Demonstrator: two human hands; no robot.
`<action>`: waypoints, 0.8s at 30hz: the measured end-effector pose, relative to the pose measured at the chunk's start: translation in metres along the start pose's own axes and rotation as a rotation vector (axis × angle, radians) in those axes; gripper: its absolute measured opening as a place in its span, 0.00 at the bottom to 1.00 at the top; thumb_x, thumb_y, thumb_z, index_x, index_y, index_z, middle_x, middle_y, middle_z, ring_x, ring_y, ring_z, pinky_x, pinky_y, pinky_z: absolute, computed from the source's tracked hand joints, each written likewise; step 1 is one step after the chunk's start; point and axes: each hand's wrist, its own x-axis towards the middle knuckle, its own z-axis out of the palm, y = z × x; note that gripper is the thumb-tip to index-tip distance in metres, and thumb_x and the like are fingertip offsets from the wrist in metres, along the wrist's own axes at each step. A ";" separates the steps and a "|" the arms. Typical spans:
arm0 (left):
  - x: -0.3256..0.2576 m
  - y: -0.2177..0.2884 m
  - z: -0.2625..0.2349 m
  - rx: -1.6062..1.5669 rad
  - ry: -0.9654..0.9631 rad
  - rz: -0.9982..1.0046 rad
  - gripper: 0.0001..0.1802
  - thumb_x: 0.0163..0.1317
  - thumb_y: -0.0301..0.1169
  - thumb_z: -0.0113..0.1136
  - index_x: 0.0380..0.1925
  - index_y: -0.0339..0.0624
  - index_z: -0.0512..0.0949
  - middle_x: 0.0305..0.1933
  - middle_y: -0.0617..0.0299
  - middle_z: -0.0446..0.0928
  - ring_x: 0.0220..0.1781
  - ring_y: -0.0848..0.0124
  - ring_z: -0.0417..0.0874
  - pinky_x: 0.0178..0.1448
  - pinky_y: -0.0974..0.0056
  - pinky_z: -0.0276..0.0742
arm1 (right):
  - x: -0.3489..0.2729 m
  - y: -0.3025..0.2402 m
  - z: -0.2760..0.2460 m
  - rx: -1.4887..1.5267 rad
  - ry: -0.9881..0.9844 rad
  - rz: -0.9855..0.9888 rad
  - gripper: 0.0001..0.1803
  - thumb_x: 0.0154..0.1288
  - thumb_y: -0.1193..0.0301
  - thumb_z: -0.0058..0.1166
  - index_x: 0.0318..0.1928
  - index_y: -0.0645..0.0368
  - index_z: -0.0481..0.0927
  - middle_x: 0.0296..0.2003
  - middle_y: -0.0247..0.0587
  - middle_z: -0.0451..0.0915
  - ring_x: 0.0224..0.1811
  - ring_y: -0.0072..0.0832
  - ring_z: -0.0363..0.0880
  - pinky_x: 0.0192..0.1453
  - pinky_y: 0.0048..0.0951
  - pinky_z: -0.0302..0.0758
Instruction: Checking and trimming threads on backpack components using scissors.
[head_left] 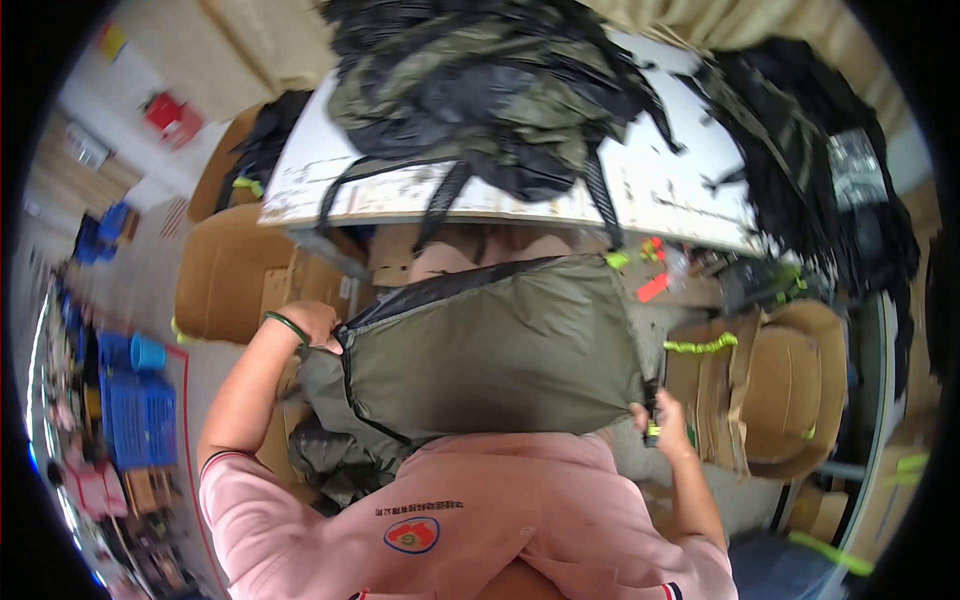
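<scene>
An olive-green fabric bag panel (490,350) with black zipper trim is stretched out in front of my chest. My left hand (315,325), a green bangle on its wrist, grips the panel's upper left corner. My right hand (668,422) holds the lower right edge together with a small black tool with a yellow-green band (652,412). More olive fabric (330,440) hangs bunched below the left corner.
A white worktable (660,190) beyond carries a heap of olive and black bags (480,90) with dangling straps and black fabric (790,140) at right. Bundled cardboard (770,385) stands at right, brown boxes (225,275) at left, blue crates (135,410) far left.
</scene>
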 end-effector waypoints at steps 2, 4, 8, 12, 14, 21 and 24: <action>0.025 0.048 -0.051 -0.107 0.222 0.145 0.31 0.56 0.50 0.66 0.53 0.40 0.76 0.50 0.48 0.78 0.55 0.52 0.78 0.58 0.57 0.72 | -0.022 0.017 0.009 -0.184 0.027 -0.081 0.07 0.59 0.80 0.59 0.33 0.58 0.73 0.23 0.23 0.71 0.24 0.12 0.67 0.28 0.18 0.67; 0.041 0.111 -0.100 -0.350 0.574 0.587 0.25 0.58 0.44 0.64 0.51 0.42 0.76 0.44 0.50 0.77 0.49 0.55 0.79 0.52 0.56 0.74 | -0.031 0.007 0.015 -0.088 0.009 -0.072 0.07 0.59 0.80 0.58 0.33 0.58 0.73 0.22 0.23 0.71 0.25 0.11 0.67 0.28 0.18 0.67; 0.139 0.229 -0.139 -0.489 0.732 1.137 0.28 0.58 0.46 0.65 0.53 0.39 0.74 0.47 0.52 0.76 0.50 0.60 0.79 0.54 0.61 0.74 | -0.032 0.003 0.011 -0.095 0.026 -0.011 0.06 0.60 0.82 0.56 0.33 0.60 0.73 0.23 0.25 0.73 0.25 0.12 0.68 0.30 0.20 0.69; 0.179 0.295 -0.142 -0.493 0.507 1.066 0.25 0.59 0.36 0.65 0.54 0.39 0.73 0.51 0.58 0.76 0.52 0.66 0.77 0.61 0.66 0.69 | -0.034 0.001 0.001 -0.148 -0.022 0.020 0.08 0.57 0.84 0.57 0.33 0.61 0.73 0.25 0.33 0.78 0.27 0.18 0.75 0.33 0.24 0.74; 0.189 0.304 -0.139 -0.624 0.342 1.055 0.24 0.58 0.33 0.66 0.54 0.39 0.73 0.49 0.61 0.77 0.51 0.69 0.76 0.60 0.67 0.69 | -0.034 -0.009 -0.009 -0.385 -0.075 -0.110 0.09 0.55 0.86 0.56 0.33 0.61 0.73 0.25 0.36 0.80 0.27 0.21 0.77 0.34 0.24 0.75; 0.147 0.294 -0.124 -1.156 -0.057 1.184 0.26 0.53 0.17 0.65 0.53 0.46 0.75 0.54 0.73 0.73 0.55 0.81 0.70 0.64 0.73 0.61 | 0.009 -0.105 -0.056 -0.900 0.167 -0.308 0.23 0.47 0.54 0.72 0.32 0.55 0.74 0.20 0.33 0.73 0.24 0.32 0.74 0.36 0.34 0.71; 0.137 0.294 -0.120 -1.170 -0.019 1.206 0.28 0.53 0.17 0.65 0.56 0.47 0.75 0.56 0.74 0.73 0.56 0.81 0.70 0.64 0.74 0.61 | 0.034 -0.135 -0.065 -1.072 0.097 -0.396 0.25 0.42 0.52 0.72 0.30 0.55 0.73 0.21 0.36 0.75 0.27 0.38 0.77 0.40 0.36 0.68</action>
